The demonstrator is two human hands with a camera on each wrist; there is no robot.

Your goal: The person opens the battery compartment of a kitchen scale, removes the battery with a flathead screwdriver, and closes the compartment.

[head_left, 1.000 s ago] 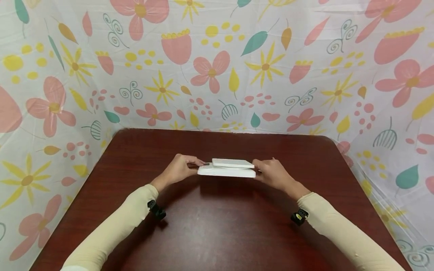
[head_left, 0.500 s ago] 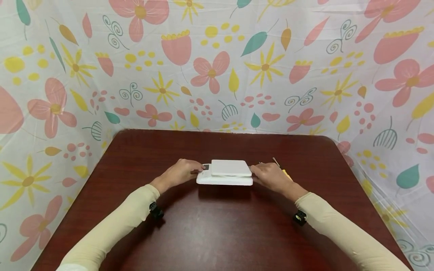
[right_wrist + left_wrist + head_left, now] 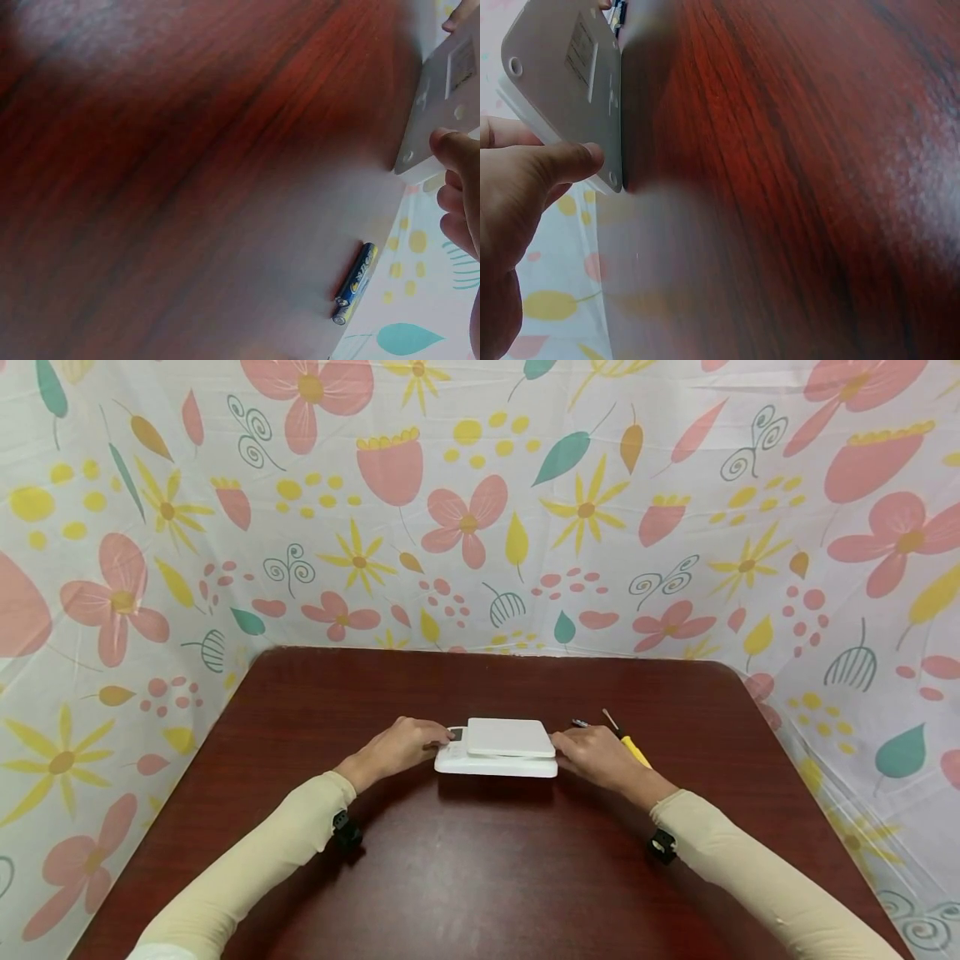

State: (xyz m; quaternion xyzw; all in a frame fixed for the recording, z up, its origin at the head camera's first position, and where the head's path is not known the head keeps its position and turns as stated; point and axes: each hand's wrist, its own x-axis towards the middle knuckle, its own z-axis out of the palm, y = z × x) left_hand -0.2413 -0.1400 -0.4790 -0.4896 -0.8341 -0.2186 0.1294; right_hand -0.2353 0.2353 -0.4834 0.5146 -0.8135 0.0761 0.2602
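So the biggest thing here is the dark red worktop (image 3: 480, 877) with that floral sheet (image 3: 480, 502) hung up behind and around it. Near the middle you've got the white kitchen scale (image 3: 498, 750), display end on your left, platform facing up in the head view. Both wrist views show its underside clear of the wood, so I'd say it's just above the worktop and not set down yet, close though.

Your left hand (image 3: 401, 745) has the left end, thumb tucked under the base and the other fingers on the top side, so that grip is grasping the scale. Your right hand (image 3: 596, 755) does the same on the right end, fingers curled round the edge with the thumb under, also grasping it.

Off to your right, just beyond the right hand, there's a yellow-handled screwdriver (image 3: 628, 744) lying on the worktop, and beside it a small blue battery (image 3: 355, 283), loose, not in the scale.

My read on progress: the scale is right side up and almost landed, what's left is putting it flat and letting go. Can't tell from these shots if the battery door is closed
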